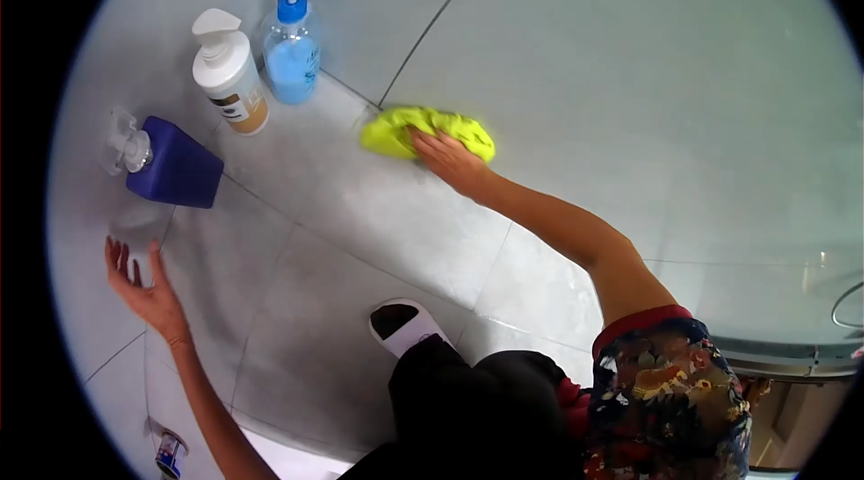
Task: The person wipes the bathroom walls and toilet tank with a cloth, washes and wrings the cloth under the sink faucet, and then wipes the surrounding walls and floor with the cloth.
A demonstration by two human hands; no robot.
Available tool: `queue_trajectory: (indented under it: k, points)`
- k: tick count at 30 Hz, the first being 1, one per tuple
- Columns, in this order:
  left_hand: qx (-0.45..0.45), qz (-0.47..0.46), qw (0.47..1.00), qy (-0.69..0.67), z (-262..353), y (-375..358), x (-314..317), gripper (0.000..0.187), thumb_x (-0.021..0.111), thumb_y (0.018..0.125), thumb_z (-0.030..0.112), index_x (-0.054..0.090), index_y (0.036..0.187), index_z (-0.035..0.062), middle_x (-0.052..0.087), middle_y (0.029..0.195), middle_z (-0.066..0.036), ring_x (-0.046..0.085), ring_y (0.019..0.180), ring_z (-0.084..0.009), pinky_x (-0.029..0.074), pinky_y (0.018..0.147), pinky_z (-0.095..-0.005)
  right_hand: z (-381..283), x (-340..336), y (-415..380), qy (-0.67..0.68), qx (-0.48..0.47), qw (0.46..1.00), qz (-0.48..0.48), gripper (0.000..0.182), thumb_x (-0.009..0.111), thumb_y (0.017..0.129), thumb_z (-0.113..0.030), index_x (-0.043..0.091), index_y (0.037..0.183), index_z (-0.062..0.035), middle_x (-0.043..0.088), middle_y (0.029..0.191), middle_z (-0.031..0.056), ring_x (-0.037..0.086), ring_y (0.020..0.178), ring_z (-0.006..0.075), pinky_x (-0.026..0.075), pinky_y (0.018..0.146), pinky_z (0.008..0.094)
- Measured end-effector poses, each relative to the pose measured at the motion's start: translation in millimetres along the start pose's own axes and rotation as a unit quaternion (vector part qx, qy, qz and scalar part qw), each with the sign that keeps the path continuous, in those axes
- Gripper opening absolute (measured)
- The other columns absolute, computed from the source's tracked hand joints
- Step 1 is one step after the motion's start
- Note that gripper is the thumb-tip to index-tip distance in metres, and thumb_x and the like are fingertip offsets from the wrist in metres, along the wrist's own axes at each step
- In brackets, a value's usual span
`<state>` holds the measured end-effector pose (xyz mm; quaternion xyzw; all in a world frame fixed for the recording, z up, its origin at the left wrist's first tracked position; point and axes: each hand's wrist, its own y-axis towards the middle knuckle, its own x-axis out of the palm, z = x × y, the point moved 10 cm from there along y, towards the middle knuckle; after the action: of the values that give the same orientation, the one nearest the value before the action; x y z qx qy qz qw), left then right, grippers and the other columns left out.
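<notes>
My right hand [447,161] grips a bright yellow-green cloth [387,133], bunched where the grey tiled wall meets the light tiled surface. Some of its fingers are sunk in the folds. At the left, my left hand [144,291] is raised with fingers apart and holds nothing. Nearest to it stands a purple pump bottle [178,165] with a clear pump top. Beyond that is a white pump bottle [225,71] with a tan label. Beside it, a clear pump bottle [292,62] holds blue liquid under a blue pump.
Grey tiles [585,75] with dark joints rise behind the bottles. A white slipper [417,325] on my foot shows below. At the lower left is a small can-like container [169,455]. A metal rail [774,356] runs along the lower right.
</notes>
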<state>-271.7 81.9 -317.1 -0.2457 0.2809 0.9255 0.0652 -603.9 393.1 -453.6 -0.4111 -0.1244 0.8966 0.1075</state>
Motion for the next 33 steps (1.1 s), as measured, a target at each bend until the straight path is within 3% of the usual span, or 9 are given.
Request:
queue_trajectory:
  k: [6,7,11,14,16,19,23,28,33]
  points:
    - [0.05,0.032,0.998,0.01,-14,23,-62,0.042,0.063,0.084,0.014,0.049,0.123,0.0067,0.057,0.113,-0.009,0.055,0.102,-0.0198,0.045,0.089,-0.0325,-44,80,-206,0.086,0.015,0.99,-0.111,0.059,0.054,0.077,-0.014,0.038,0.133,-0.007,0.027,0.143,0.0037,0.028,0.129,0.0168,0.03,0.096,0.0288]
    - [0.067,0.017,0.996,0.057,-3,26,-62,0.042,0.062,0.084,0.015,0.049,0.123,0.0075,0.056,0.114,-0.009,0.055,0.102,-0.0191,0.044,0.09,-0.0327,-43,71,-241,0.044,-0.004,0.989,-0.138,0.059,0.054,0.075,-0.015,0.039,0.132,-0.0087,0.033,0.138,0.0031,0.032,0.126,0.0175,0.03,0.097,0.0298]
    - [0.174,-0.03,0.98,0.088,35,27,-65,0.039,0.059,0.085,0.009,0.049,0.123,0.0065,0.057,0.112,-0.008,0.056,0.099,-0.0181,0.045,0.088,-0.0314,-70,148,-410,0.175,0.079,0.946,-0.262,0.047,0.057,0.071,-0.006,0.053,0.117,-0.0099,0.045,0.125,0.0035,0.04,0.118,0.0216,0.032,0.1,0.0374]
    - [0.222,-0.048,0.974,0.028,62,14,-51,0.037,0.057,0.085,0.005,0.05,0.122,0.0055,0.057,0.107,-0.008,0.056,0.095,-0.0168,0.045,0.084,-0.0298,-50,123,-384,0.166,0.06,0.888,-0.425,0.039,0.059,0.069,-0.008,0.059,0.108,-0.0114,0.048,0.121,0.0047,0.039,0.118,0.024,0.031,0.098,0.0443]
    - [0.227,-0.043,0.973,-0.001,72,3,-46,0.037,0.056,0.085,0.002,0.05,0.121,0.005,0.057,0.103,-0.007,0.056,0.091,-0.0157,0.045,0.081,-0.0287,-27,83,-321,0.231,0.139,0.944,-0.189,0.033,0.061,0.068,-0.01,0.063,0.101,-0.0134,0.051,0.118,0.0055,0.038,0.119,0.0258,0.032,0.094,0.045]
    - [0.197,-0.034,0.979,-0.037,76,-13,-47,0.036,0.056,0.085,0.001,0.051,0.12,0.0042,0.057,0.095,-0.005,0.055,0.084,-0.0132,0.045,0.077,-0.0261,19,-21,-196,0.179,0.131,0.975,0.008,0.033,0.058,0.07,-0.011,0.062,0.102,-0.0138,0.049,0.117,0.0047,0.041,0.114,0.0253,0.034,0.09,0.0441]
    - [0.146,-0.056,0.986,-0.059,64,-22,-72,0.033,0.055,0.087,0.003,0.051,0.12,0.0048,0.056,0.093,-0.004,0.054,0.083,-0.0108,0.045,0.076,-0.0247,89,-162,-64,0.036,0.101,0.964,0.242,0.026,0.055,0.075,-0.017,0.063,0.1,-0.0181,0.047,0.119,0.0009,0.04,0.113,0.0254,0.037,0.082,0.0468]
    - [0.137,-0.099,0.985,-0.017,61,-40,-77,0.033,0.054,0.088,0.004,0.051,0.121,0.0063,0.056,0.088,-0.002,0.054,0.078,-0.0087,0.045,0.072,-0.0222,149,-183,16,-0.099,0.142,0.943,0.285,0.031,0.056,0.075,-0.015,0.06,0.106,-0.0161,0.041,0.124,0.0044,0.038,0.116,0.0265,0.038,0.084,0.0453]
    - [0.14,-0.092,0.985,-0.028,47,-47,-72,0.033,0.057,0.086,0.004,0.052,0.119,0.0077,0.056,0.082,-0.001,0.052,0.071,-0.0085,0.045,0.065,-0.0214,100,-126,-39,-0.147,0.103,0.958,0.223,0.032,0.056,0.074,-0.016,0.06,0.105,-0.0147,0.041,0.122,0.005,0.039,0.114,0.0271,0.039,0.085,0.044]
